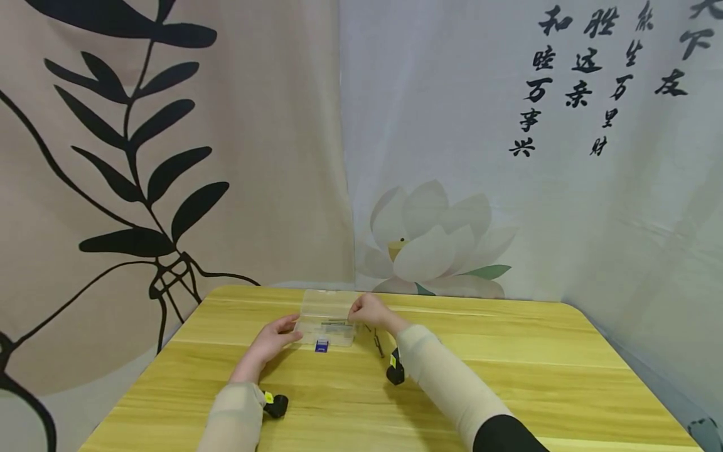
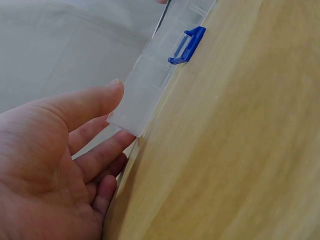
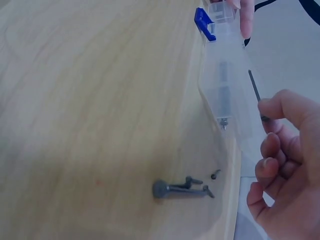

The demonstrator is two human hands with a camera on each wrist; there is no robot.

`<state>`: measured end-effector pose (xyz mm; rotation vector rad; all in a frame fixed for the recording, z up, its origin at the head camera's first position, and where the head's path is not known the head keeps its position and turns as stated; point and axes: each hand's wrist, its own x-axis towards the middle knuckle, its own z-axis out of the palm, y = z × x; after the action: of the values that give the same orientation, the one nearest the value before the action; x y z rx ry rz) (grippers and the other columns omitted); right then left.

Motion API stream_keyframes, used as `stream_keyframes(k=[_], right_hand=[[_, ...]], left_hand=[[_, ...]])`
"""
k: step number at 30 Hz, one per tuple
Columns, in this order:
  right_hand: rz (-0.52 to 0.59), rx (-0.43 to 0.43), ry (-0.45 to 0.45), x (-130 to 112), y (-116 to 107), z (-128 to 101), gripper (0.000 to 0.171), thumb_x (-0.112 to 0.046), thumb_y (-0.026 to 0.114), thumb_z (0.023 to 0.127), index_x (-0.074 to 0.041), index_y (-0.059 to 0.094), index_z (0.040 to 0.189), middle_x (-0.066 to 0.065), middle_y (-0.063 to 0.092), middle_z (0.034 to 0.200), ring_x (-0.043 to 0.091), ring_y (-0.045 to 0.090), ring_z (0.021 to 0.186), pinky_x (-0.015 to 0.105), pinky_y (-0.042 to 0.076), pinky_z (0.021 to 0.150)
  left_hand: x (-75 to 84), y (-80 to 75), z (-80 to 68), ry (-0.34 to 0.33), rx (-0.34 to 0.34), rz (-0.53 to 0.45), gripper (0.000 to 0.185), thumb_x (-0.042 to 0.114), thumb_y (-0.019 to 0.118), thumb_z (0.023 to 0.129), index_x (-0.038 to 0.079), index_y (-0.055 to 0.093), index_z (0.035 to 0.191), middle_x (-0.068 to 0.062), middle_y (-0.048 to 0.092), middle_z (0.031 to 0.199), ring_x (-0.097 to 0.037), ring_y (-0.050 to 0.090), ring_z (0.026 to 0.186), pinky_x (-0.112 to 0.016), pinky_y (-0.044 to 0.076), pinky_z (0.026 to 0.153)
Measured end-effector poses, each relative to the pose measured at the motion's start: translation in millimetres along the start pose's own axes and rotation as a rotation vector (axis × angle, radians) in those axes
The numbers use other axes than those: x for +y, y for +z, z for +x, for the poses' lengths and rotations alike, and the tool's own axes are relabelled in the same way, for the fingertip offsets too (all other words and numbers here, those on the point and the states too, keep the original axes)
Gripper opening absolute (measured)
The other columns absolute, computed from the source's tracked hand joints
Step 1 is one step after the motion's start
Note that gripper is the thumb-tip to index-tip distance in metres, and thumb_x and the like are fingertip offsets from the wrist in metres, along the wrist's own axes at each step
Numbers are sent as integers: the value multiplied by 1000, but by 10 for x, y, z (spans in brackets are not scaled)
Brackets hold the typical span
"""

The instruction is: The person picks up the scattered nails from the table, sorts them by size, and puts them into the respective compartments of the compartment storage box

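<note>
A clear plastic compartment box [image 1: 326,325] with a blue latch [image 1: 321,344] lies on the yellow wooden table [image 1: 508,376]. My left hand [image 1: 280,336] rests at the box's left corner; thumb and forefinger lie fairly straight against that corner [image 2: 131,112]. My right hand [image 1: 366,311] hovers over the box's right end. Its curled fingers pinch a thin dark rod [image 3: 256,92] just above the box [image 3: 225,75]. A metal piece [image 3: 223,97] lies inside the box.
A small dark tool [image 3: 179,189] and a tiny dark bit [image 3: 215,174] lie on the table right of the box, also seen as dark tools [image 1: 378,343]. Printed fabric backdrops hang close behind the table. Bare tabletop spreads to the right and in front.
</note>
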<state>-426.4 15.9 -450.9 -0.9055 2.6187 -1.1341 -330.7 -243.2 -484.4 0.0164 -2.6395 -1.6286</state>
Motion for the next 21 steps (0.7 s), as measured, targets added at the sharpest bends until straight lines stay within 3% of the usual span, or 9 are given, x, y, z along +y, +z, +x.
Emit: stream_keyframes(k=[9,16,21], right_hand=[[-28,2,-2,-37,39,-15,17,-4,66,84,-2,67,67,-6,49,55,6,34,49,20,32,51],[8,-29,4,0,27,-34,21,-5,67,86,6,64,68,0,47,53,7,29,46,22,31,50],[2,-25,-34,26,-63,-59,27,-10,65,89,3,63,66,0,49,54,8,30,45,22,33,51]], left_hand=[[30,-4,-18,12,-17,1,54,14,63,95,3,45,144,-27,47,138,-42,42,129,-54,38,102],[17,11,0,8,-27,-9,54,14,63,95,3,44,145,-28,46,139,-43,41,129,-54,38,102],[-17,-15,0,6,-21,-8,54,14,62,95,4,44,145,-28,45,140,-43,40,130,-55,37,102]])
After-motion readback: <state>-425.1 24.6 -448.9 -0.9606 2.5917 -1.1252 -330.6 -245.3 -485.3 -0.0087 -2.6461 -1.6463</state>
